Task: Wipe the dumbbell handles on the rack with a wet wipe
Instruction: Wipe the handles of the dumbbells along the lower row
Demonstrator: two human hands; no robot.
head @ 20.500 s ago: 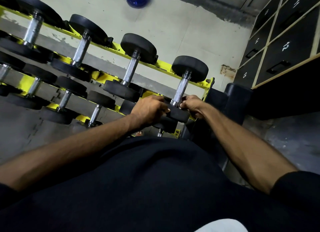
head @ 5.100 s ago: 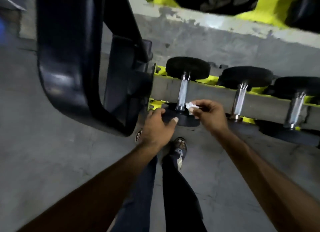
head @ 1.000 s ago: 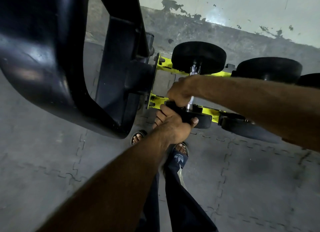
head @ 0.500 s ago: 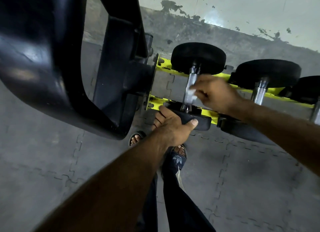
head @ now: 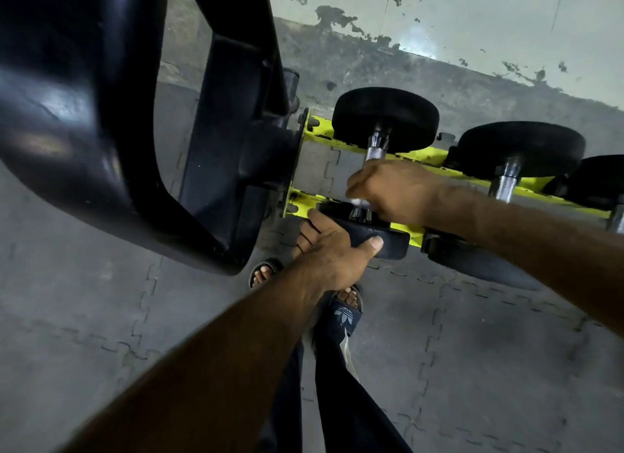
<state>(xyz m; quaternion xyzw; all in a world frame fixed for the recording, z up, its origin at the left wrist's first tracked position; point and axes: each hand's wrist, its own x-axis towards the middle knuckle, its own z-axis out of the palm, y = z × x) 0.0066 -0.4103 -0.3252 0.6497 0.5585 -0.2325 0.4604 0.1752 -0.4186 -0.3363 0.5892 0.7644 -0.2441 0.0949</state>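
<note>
the right hand [head: 395, 192] is curled round the knurled dumbbell handle [head: 375, 149], a pale blurred scrap of wet wipe [head: 355, 201] showing at its fingertips, while the left hand [head: 332, 250] grips the rim of the same dumbbell's near head [head: 391, 241], thumb over the edge. this dumbbell lies at the left end of the yellow rack [head: 418, 156], a second dumbbell [head: 520, 148] just beside it to the right. a large black frame [head: 101, 115] stands at that end, on grey interlocking floor mats [head: 472, 351] below a wall [head: 472, 20] of peeling paint.
</note>
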